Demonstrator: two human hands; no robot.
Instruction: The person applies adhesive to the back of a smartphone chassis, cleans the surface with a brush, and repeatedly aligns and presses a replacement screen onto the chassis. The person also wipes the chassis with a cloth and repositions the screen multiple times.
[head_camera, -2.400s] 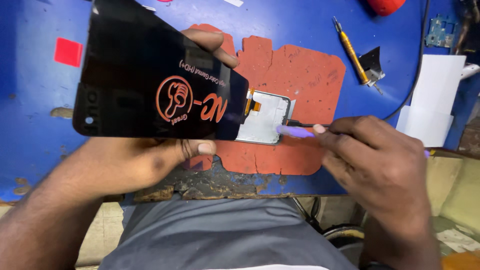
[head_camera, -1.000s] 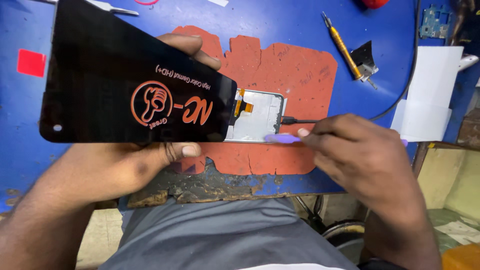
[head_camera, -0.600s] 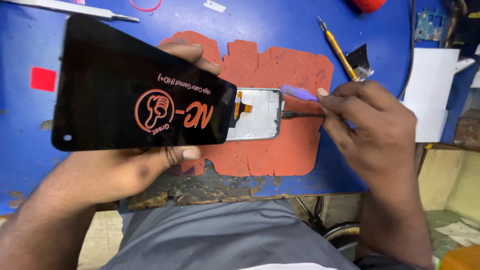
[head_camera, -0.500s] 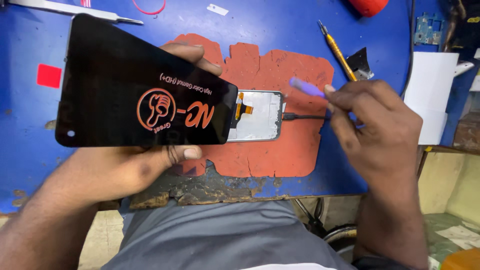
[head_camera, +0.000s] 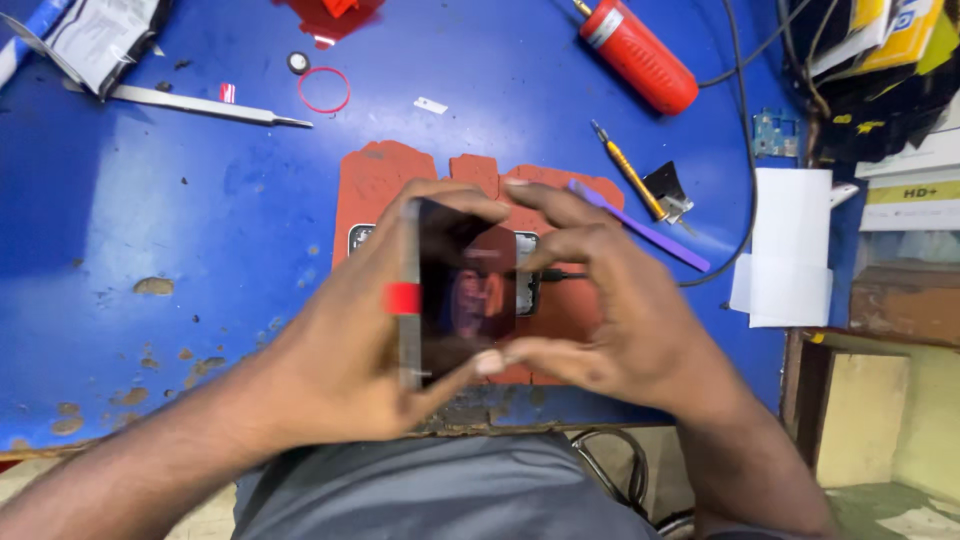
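A black phone screen panel (head_camera: 462, 300) with a red tab on its left edge is tilted up steeply over the orange mat (head_camera: 372, 185). My left hand (head_camera: 335, 345) grips its left edge and bottom corner. My right hand (head_camera: 610, 320) pinches its right side at the top and bottom. Under the panel lies the phone body (head_camera: 527, 262), mostly hidden, with a black cable (head_camera: 565, 274) plugged into its right side. A purple pry tool (head_camera: 650, 232) sticks out from behind my right fingers; I cannot tell whether that hand holds it.
On the blue bench lie metal tweezers (head_camera: 210, 105), a red ring (head_camera: 324, 90), a red cylindrical tool (head_camera: 640, 55), a yellow screwdriver (head_camera: 628, 180), a small circuit board (head_camera: 775, 135) and white paper (head_camera: 790, 250). Boxes are stacked at the right edge.
The screen panel has swung from flat and face-up at the left to nearly edge-on over the phone. My right hand left off prying and took hold of the panel's right side.
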